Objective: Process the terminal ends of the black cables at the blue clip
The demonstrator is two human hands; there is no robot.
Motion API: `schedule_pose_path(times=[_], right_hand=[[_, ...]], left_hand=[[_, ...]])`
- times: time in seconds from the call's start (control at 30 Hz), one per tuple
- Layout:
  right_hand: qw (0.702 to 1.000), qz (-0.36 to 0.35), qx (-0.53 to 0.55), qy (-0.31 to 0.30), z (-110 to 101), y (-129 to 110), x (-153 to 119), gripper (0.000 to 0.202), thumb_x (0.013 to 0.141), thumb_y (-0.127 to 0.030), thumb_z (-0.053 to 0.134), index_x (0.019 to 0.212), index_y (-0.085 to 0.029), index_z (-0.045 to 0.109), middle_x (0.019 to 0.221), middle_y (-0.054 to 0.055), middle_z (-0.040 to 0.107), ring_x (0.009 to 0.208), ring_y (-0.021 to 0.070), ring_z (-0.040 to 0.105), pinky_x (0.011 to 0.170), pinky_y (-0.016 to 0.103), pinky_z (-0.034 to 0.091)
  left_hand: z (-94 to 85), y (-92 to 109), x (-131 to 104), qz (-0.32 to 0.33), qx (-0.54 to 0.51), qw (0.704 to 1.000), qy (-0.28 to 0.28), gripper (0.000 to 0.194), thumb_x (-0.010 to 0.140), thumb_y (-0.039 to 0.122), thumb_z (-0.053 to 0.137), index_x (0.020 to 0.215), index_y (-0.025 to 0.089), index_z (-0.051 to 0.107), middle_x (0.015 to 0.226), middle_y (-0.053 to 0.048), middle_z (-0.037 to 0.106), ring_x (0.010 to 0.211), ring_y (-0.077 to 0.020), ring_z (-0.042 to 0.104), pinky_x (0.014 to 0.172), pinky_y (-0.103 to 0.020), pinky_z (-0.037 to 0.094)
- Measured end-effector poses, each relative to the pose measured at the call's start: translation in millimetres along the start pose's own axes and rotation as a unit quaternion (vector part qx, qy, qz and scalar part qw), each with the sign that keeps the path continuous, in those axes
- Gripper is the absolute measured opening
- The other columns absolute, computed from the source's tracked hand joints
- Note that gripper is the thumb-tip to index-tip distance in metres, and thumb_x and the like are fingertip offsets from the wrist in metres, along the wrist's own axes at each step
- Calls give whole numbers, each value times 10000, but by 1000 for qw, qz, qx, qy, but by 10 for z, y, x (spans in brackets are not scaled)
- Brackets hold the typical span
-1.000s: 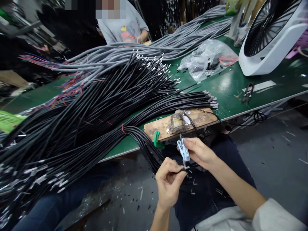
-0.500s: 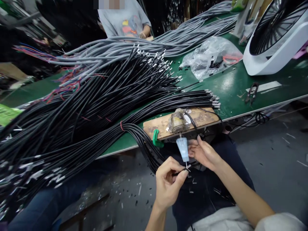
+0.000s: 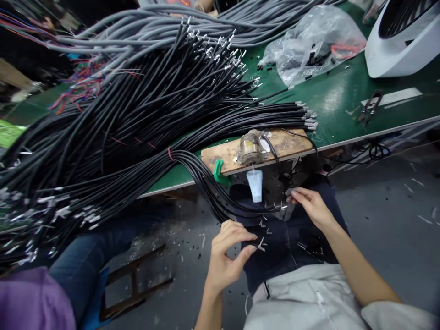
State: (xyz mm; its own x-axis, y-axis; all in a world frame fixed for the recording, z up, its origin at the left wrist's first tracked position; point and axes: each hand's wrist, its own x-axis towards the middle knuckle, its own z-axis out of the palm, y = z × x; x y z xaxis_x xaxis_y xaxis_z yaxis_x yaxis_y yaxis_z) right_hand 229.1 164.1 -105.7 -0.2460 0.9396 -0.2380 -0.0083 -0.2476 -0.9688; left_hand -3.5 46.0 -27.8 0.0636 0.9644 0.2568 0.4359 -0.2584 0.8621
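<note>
My left hand has its thumb and forefinger parted around a black cable end with bare white wires. Whether the fingertips touch that cable is unclear. To the right, my right hand has thumb and fingers pinched together at a small grey thing that I cannot make out. Just below those fingers are the stripped ends of a few black cables hanging from the table. Above and between the hands, a small motor carries a pale blue tapered sleeve pointing down.
The motor sits on a wooden board held by a green clamp at the table edge. Heaps of black cables and grey cables cover the green table. A plastic bag, snips and a white fan lie right.
My left hand has moved down from the sleeve's tip, and its fingers have parted. My right hand has moved right and away from the sleeve, its fingers now pinched. The view has tilted down.
</note>
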Motion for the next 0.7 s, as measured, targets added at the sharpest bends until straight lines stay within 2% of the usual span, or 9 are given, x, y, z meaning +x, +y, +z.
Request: schedule_pose_path(times=[0.2, 0.3, 0.33, 0.43, 0.53, 0.63, 0.7], right_hand=[[998, -36, -55, 1, -11, 47, -90, 269, 827, -402, 633, 890, -150, 702, 818, 77, 723, 771, 212, 657, 728, 341, 512], [988, -99, -117, -23, 41, -71, -206, 200, 848, -335, 627, 898, -161, 711, 883, 84, 707, 836, 226, 643, 777, 364, 508], [976, -144, -160, -43, 64, -122, -240, 180, 870, -309, 603, 905, -167, 708, 889, 83, 700, 852, 225, 636, 785, 368, 509], [925, -259, -273, -53, 126, -264, -311, 146, 891, -253, 587, 959, -189, 699, 975, 98, 679, 958, 250, 601, 845, 421, 504], [884, -311, -347, -30, 148, -394, -347, 130, 894, -222, 582, 948, -200, 698, 1001, 108, 653, 955, 261, 587, 822, 450, 508], [869, -345, -354, -8, 98, -561, -352, 115, 899, -172, 560, 909, -189, 674, 872, 85, 641, 822, 228, 596, 747, 415, 514], [860, -385, -334, 14, 32, -716, -316, 111, 883, -123, 570, 932, -189, 644, 828, 66, 641, 776, 209, 593, 754, 406, 504]], left_hand=[[116, 32, -155, -16, 78, 997, -22, 77, 794, 173, 660, 858, 195, 699, 799, -65, 683, 825, -234, 607, 838, -434, 426], [107, 52, -103, -13, 87, 996, -3, 121, 825, 130, 607, 872, 194, 698, 877, -83, 684, 883, -235, 614, 821, -402, 469], [79, 60, -60, -12, 94, 995, 15, 137, 833, 116, 593, 875, 195, 697, 891, -83, 682, 885, -229, 618, 797, -377, 485], [-84, 90, 111, -3, 139, 987, 86, 160, 840, 95, 585, 880, 204, 694, 905, -69, 678, 863, -206, 633, 750, -324, 504], [-322, 122, 321, 13, 194, 969, 150, 149, 839, 111, 596, 879, 213, 697, 914, -57, 681, 861, -200, 640, 761, -317, 506], [-564, 145, 634, 42, 240, 950, 194, 121, 837, 138, 606, 871, 208, 697, 910, -52, 687, 867, -202, 641, 801, -337, 503], [-705, 150, 944, 58, 275, 937, 206, 110, 840, 154, 605, 881, 205, 693, 921, -51, 686, 877, -203, 641, 828, -349, 498]])
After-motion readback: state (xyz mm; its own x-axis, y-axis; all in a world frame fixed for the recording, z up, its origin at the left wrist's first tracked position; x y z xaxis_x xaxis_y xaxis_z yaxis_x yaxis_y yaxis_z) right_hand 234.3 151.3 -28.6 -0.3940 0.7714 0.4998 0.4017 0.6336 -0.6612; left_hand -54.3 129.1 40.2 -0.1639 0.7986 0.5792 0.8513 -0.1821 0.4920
